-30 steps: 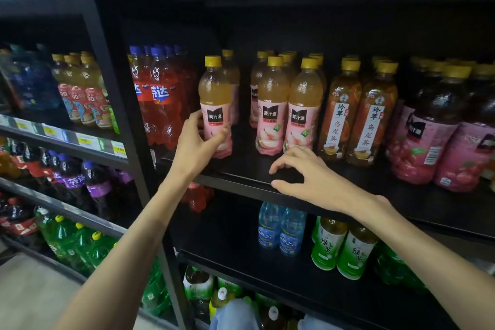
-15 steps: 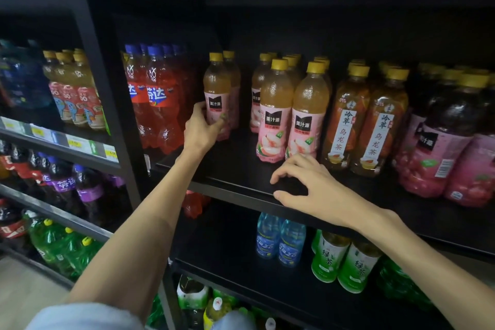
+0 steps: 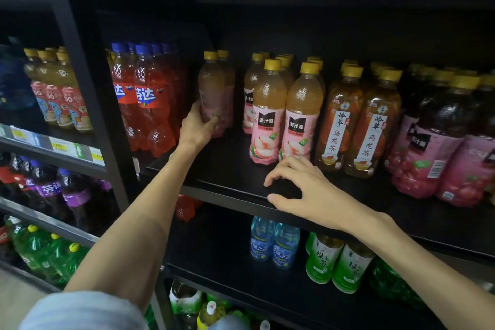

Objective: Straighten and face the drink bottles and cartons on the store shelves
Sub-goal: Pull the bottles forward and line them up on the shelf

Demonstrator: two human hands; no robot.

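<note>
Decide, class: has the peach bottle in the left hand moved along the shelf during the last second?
Yes. The peach bottle gripped by the left hand has gone deeper into the shelf, well behind the two front peach bottles.

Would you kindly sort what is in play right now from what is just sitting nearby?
In play:
- left hand gripping peach juice bottle
- right hand resting on shelf edge

Sitting nearby:
- red soda bottles
- oolong tea bottles
- green tea bottles

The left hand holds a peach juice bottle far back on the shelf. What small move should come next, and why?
Probably the left hand should turn the peach bottle until its label faces out. Its front looks blank and blurred, while the two front peach bottles show their labels. The right hand only rests on the shelf edge.
</note>
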